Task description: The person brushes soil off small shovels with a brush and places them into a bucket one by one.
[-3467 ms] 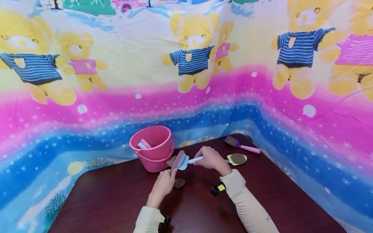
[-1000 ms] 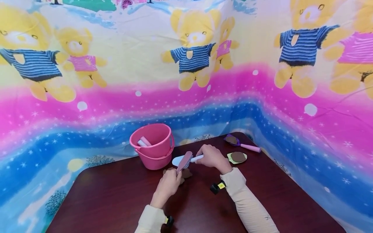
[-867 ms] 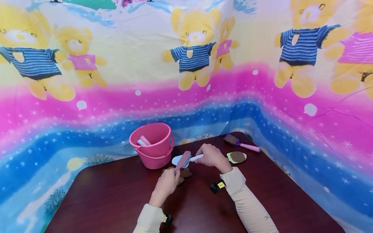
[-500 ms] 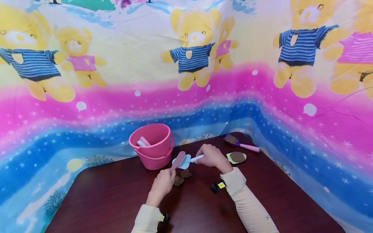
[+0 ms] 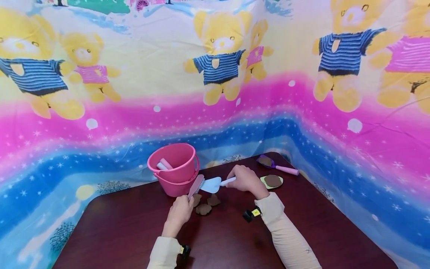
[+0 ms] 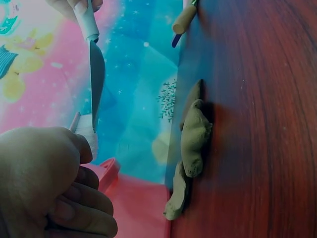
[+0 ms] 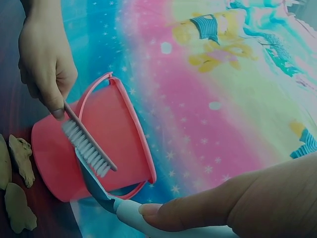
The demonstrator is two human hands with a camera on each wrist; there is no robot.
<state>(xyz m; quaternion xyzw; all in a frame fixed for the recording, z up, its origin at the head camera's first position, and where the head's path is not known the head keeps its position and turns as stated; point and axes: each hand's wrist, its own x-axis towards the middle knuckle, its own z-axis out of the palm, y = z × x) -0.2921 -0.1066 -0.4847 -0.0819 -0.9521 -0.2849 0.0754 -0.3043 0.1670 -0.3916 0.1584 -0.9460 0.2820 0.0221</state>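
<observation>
My left hand grips a pink brush with white bristles. The right hand holds a small light-blue shovel by its pale handle, with the thumb along it in the right wrist view. In that view the bristles lie against the tip end of the blade. The blade is raised off the table, its visible face bare. Under the two tools, several flat brown lumps lie on the dark table, near the foot of the bucket.
A pink bucket with two pale handles inside stands behind the left hand. To the right lie a purple shovel with a pink handle and a green one, each bearing a brown lump. A printed cloth hangs behind the table.
My left hand has moved left with the brush, from near the shovel's handle to the blade's tip. The lumps below show more fully. The right hand has stayed nearly still.
</observation>
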